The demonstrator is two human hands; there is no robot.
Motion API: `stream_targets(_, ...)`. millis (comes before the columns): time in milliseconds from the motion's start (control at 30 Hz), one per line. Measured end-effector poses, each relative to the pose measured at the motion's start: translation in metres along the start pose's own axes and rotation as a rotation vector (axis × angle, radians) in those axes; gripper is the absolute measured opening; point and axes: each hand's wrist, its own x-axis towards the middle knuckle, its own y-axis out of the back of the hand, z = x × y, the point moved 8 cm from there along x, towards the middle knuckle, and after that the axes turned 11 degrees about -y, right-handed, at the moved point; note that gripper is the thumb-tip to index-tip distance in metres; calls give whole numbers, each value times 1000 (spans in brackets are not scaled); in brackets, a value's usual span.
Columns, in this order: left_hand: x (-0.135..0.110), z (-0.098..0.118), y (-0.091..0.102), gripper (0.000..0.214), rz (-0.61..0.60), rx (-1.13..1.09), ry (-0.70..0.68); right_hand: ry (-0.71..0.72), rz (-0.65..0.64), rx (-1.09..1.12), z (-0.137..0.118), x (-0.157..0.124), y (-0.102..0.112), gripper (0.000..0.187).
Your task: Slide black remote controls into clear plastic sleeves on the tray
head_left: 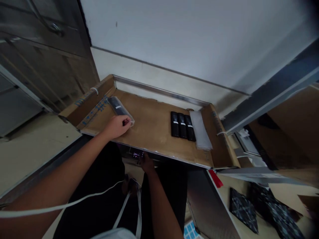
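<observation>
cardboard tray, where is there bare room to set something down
The cardboard tray has its widest bare patch between the bagged item at the left hand and the three black items. A narrower strip runs along the near edge. The right end is crowded: pale bags beside those items.

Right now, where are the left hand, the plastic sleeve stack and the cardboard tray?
Left hand [118,126]: head view, on the back of the hand.
Plastic sleeve stack [200,130]: head view, middle of its top.
Cardboard tray [148,124]: head view, bare middle of its floor.
</observation>
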Motion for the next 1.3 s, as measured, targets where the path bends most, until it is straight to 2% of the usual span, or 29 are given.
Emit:
stream_targets(167, 0, 0, 1, 20, -8, 17, 25, 6, 2, -9, 5, 4, -5, 45)
stream_targets(467, -1, -4, 1, 21, -9, 15, 46, -80, 15, -34, 15, 8, -8, 59)
stream_targets(733, -2, -5, 1, 20, 18, 18, 46, -30, 24, -74, 7, 6, -5, 57)
stream_targets(900, -2, -3, 1, 20, 10, 18, 37, 95, -20, -63, -5, 0, -7, 44)
stream_targets(1033, -2, -2, 2, 20, 9, 20, 53, 102, -14, -113, -7, -3, -10, 39)
stream_targets(1133, -1, -2, 2, 19, 9, 23, 57, 42, 60, -140, -4, 1, -2, 47)
stream_targets(1300, -1, 0, 2, 18, 11, 42, 37, -116, 194, -74, 7, 2, 29, 44)
